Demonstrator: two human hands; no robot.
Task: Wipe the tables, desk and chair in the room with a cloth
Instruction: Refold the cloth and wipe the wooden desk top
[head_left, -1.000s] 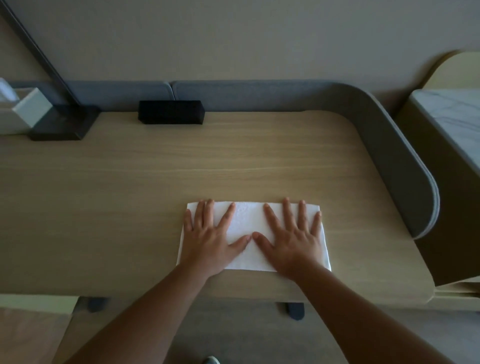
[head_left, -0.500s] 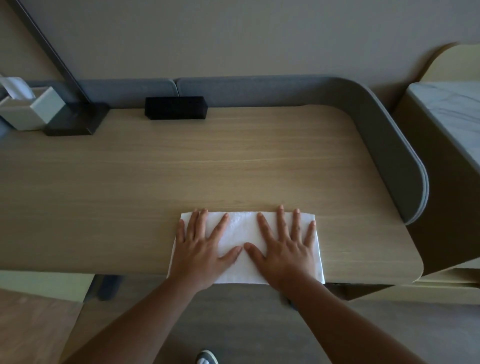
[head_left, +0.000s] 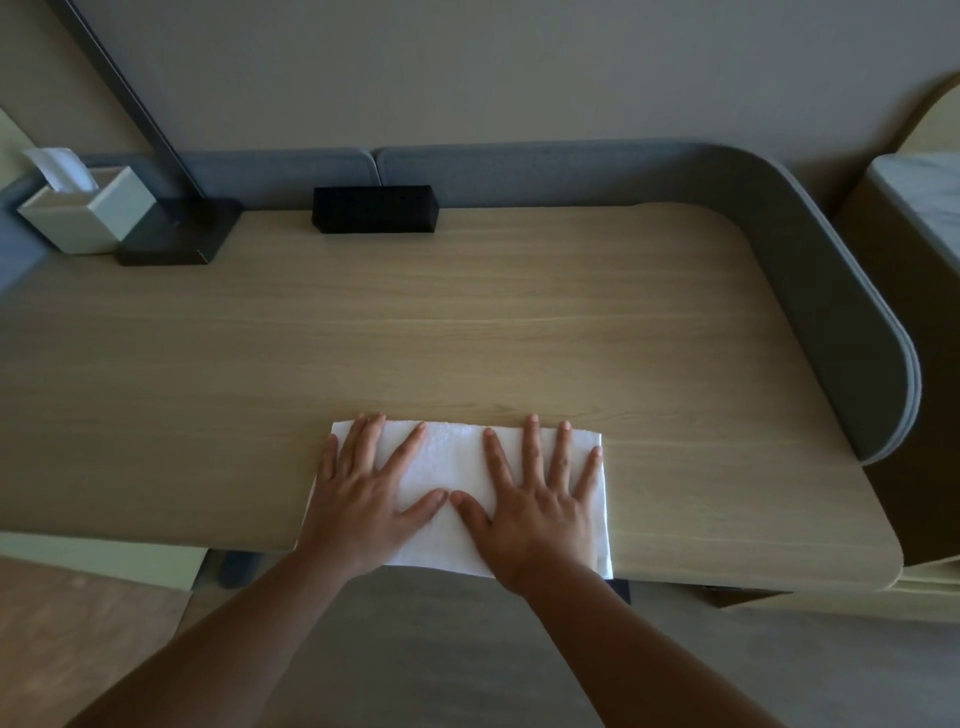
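Head view: the white cloth (head_left: 457, 499) is pressed onto the desk (head_left: 467, 322) at its near edge by the left hand (head_left: 363, 493) and the right hand (head_left: 540, 499), fingers spread flat, nothing gripped. Even pressure should be kept and strokes overlapped.

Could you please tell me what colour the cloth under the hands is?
The cloth is plain white, seen in the head view.

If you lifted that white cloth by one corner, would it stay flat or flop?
Probably flop: the white cloth looks soft and folded, its near edge seeming to bend over the desk edge. Likely light, being thin.
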